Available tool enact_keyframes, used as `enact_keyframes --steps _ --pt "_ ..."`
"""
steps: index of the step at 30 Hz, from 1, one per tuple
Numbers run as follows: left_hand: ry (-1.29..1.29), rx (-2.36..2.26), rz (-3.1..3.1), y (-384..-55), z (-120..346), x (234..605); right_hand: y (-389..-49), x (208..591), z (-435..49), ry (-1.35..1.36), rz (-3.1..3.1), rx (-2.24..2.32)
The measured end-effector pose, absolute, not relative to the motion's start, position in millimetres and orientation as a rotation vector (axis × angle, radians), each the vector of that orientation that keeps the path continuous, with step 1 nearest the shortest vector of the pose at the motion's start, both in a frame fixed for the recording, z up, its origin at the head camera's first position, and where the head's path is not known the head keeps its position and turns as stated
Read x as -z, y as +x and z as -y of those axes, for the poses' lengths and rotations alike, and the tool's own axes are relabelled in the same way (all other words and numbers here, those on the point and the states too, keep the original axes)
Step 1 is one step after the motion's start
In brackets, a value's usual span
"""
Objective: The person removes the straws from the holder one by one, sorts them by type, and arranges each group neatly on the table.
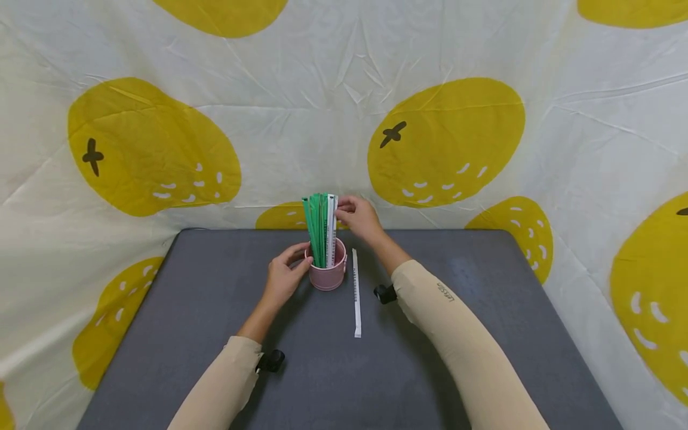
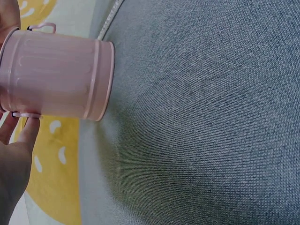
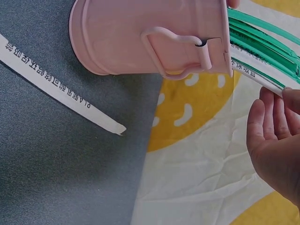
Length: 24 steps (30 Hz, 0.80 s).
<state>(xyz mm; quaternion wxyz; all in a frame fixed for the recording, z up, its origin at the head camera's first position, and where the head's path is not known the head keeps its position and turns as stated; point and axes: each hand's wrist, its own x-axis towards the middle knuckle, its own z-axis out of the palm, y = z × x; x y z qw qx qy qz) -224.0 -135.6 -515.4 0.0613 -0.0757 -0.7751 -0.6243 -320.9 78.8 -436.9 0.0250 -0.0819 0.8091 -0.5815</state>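
A small pink metal bucket (image 1: 326, 278) stands upright near the table's far edge. Green-wrapped straws (image 1: 316, 230) and white paper-wrapped straws (image 1: 331, 233) lean together inside it. With thumb and fingers, my left hand (image 1: 285, 276) holds the bucket's left side by the small handle (image 2: 27, 115). My right hand (image 1: 361, 218) pinches a white wrapped straw (image 3: 258, 79) near its upper end, at the right of the bunch; its lower end is hidden in the bucket. Another white wrapped straw (image 1: 356, 295) lies on the table to the right of the bucket, touched by neither hand.
The dark grey table (image 1: 322, 382) ends just behind the bucket. Beyond it hangs a white cloth (image 1: 312, 131) printed with yellow fruit. A small black camera (image 1: 384, 293) sits at the right wrist, and another black camera (image 1: 271, 361) at the left.
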Motion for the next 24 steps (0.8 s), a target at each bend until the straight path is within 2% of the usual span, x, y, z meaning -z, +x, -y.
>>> enact_keyframes --steps 18,24 --pt "-0.235 1.947 2.306 -225.6 135.2 516.3 -320.8 427.7 -86.2 -0.226 -2.516 1.823" --pt "-0.22 1.958 2.345 -217.4 133.4 499.0 -320.3 420.5 -89.4 -0.211 -2.514 1.837"
